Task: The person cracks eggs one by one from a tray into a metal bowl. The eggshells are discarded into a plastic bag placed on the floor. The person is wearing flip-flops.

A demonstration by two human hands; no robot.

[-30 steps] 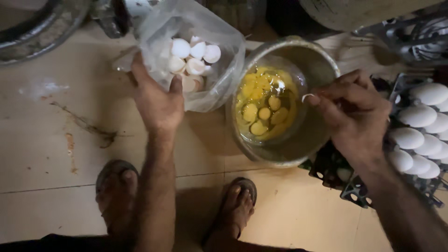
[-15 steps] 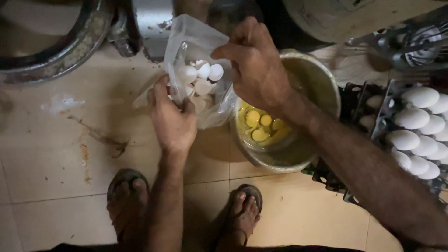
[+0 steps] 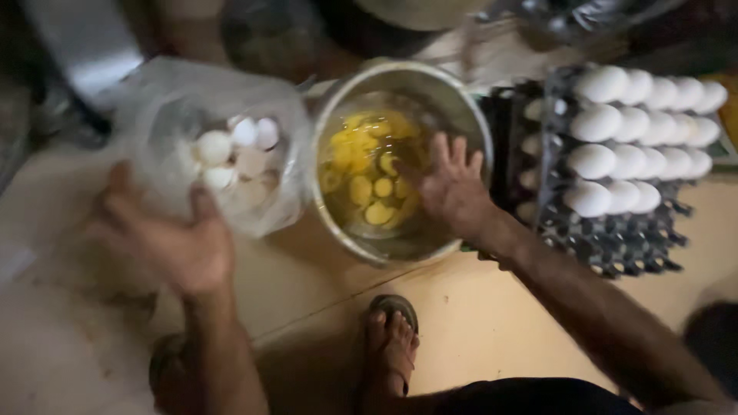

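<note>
We see bright yellow yolks (image 3: 367, 170) in a shiny silver bowl (image 3: 461, 107). The eggs (image 3: 638, 131) are white and sit in a dark grey tray (image 3: 615, 246), and more white shells (image 3: 231, 154) show through a clear bag (image 3: 192, 92). The floor (image 3: 477, 323) is pale tan.

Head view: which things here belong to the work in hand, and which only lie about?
In the work:
left hand gripping the clear bag of eggshells
right hand open above the metal bowl of cracked yolks
dark tray of white eggs

Lying about:
sandal
grey vessels at the top edge
</note>
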